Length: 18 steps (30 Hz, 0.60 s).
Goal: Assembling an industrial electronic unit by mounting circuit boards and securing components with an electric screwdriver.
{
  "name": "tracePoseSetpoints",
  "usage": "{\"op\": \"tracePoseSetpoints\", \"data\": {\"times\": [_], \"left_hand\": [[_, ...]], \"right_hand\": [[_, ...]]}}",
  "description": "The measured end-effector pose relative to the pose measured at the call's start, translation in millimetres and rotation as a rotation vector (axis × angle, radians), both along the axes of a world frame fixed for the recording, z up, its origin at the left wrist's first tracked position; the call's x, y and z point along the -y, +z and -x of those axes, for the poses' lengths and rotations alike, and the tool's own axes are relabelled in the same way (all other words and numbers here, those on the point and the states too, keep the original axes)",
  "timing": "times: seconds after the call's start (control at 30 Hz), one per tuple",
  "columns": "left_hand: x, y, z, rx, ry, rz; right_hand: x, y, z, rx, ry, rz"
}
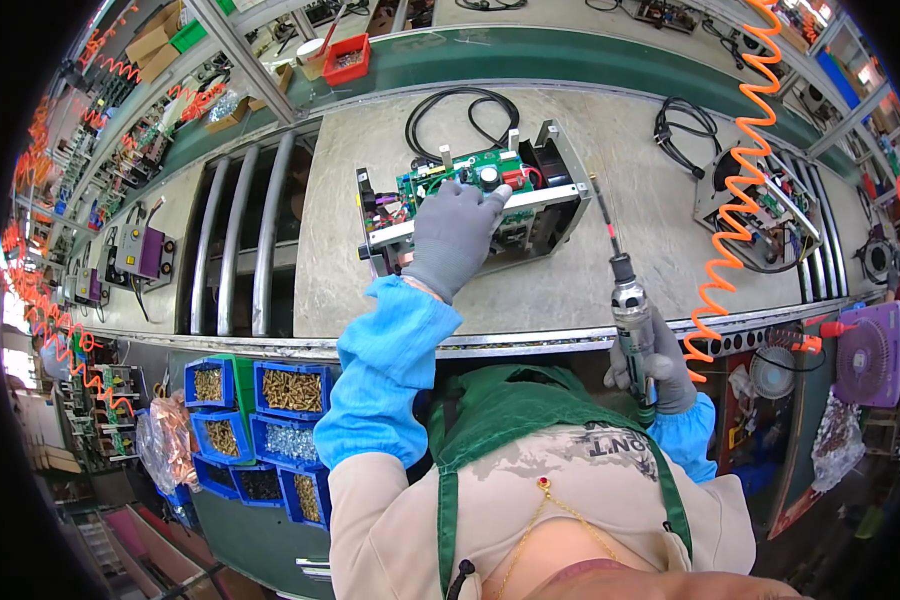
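Note:
An open machine chassis (545, 200) with a green circuit board (470, 172), metal rails and a black fan-like part at its right end lies on the workbench in front of me. My left hand (452, 235), in a grey glove, grips its near rail and partly hides the board. In my right hand (668, 370), also gloved, is a power screwdriver (630, 305), held in front of my apron. Its long bit points away from me, with the tip just right of the chassis; whether a screw sits on it is too small to tell.
A black cable (410, 125) lies behind the chassis. Another open chassis (760, 205) stands to the right, behind an orange coiled hose (735, 215). Metal rollers (232, 240) are at left. Blue bins (290, 388) of screws sit below the bench edge, and a purple fan (870, 355) stands at right.

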<state>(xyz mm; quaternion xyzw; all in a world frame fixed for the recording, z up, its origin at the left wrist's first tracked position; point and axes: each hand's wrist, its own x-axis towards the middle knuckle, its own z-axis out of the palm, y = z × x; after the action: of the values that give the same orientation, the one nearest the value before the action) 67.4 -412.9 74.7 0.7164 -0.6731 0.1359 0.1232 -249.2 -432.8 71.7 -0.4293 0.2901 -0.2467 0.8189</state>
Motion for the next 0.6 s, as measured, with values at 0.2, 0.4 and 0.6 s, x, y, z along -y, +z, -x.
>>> {"op": "tracePoseSetpoints", "data": {"times": [0.2,0.4,0.6], "left_hand": [[0.4,2.6,2.4,0.014,0.021,-0.052],[2.8,-1.3,-2.1,-0.008,-0.003,-0.034],[2.8,-4.2,-2.4,-0.007,-0.015,-0.006]], "right_hand": [[-10.0,-0.4,6.1,-0.201,0.103,-0.036],[-11.6,4.1,-7.2,-0.385,0.123,-0.019],[-8.8,-0.6,-10.5,-0.366,0.138,-0.007]]}}
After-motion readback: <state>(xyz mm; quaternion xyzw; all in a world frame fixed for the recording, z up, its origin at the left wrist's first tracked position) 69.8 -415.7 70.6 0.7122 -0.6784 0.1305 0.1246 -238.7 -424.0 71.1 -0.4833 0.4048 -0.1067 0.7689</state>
